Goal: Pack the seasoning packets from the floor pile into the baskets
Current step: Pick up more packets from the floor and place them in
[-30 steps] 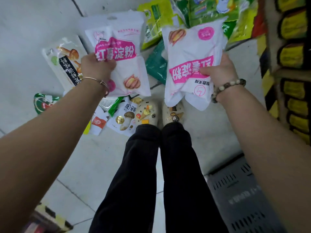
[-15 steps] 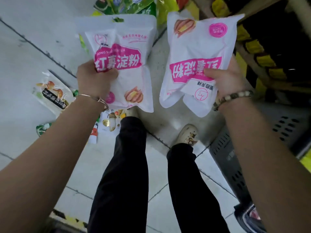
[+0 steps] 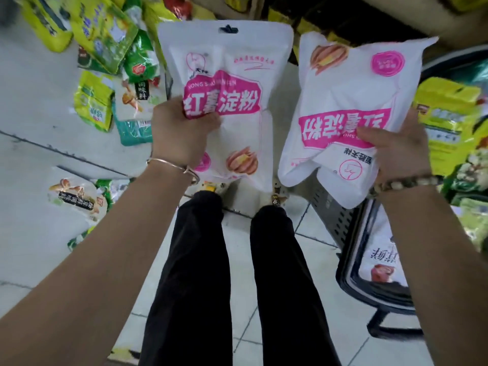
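While the left hand [image 3: 182, 133] pinches a glossy flat pouch [image 3: 237, 56] left of the perforated basket [image 3: 332, 217], the right hand [image 3: 401, 151] pinches a crumpled pouch [image 3: 351, 83] above it.

A person looks down at their own black trousers [image 3: 232, 273], the left hand [image 3: 182, 130] gripping an upright white-and-pink packet [image 3: 237, 62], the right hand [image 3: 398, 151] gripping an upside-down one [image 3: 351, 83], a dark basket [image 3: 351, 273] beside the right leg.
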{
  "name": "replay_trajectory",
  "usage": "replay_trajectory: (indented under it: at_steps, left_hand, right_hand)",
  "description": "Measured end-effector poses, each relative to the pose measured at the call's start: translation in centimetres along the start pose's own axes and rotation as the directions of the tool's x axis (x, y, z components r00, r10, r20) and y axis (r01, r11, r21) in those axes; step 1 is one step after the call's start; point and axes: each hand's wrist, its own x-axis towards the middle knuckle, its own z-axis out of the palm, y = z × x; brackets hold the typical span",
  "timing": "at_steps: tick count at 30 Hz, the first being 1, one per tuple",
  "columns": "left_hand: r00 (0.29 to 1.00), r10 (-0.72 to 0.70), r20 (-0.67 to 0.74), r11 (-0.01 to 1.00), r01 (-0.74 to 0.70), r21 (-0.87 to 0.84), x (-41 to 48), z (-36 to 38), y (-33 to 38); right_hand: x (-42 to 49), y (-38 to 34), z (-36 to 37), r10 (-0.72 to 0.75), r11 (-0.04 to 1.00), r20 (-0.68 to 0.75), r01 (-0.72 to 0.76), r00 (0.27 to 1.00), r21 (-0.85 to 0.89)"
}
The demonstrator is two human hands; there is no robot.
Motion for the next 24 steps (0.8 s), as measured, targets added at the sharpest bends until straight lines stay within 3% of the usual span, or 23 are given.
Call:
replay_trajectory:
  at_steps: [5,14,19,24]
  left_hand:
    - [0.986,0.05,0.159,0.997,-0.057,0.043,-1.7,5.5,3.8]
    - [0.917,0.136,0.374,0.989,-0.149,0.006,-6.5,18.4,8.8]
    - [0.896,0.144,0.421,0.983,-0.18,0.047,-8.8,25.7,9.7]
    - [0.929,0.117,0.35,0.983,-0.159,0.094,-9.2,30.9,8.4]
  right_hand:
    - [-0.9,0.1,-6.4,-0.006,0.984,-0.173,0.037,0.985,0.177]
    - [-2.1,0.2,-18.2,0.059,0.98,-0.459,0.037,0.886,0.197]
    - [1.0,-0.6,-24.2,0.014,0.992,-0.476,0.047,0.879,0.116]
    - [5.0,-0.1,-27.7,0.005,0.995,-0.397,0.035,0.918,0.095]
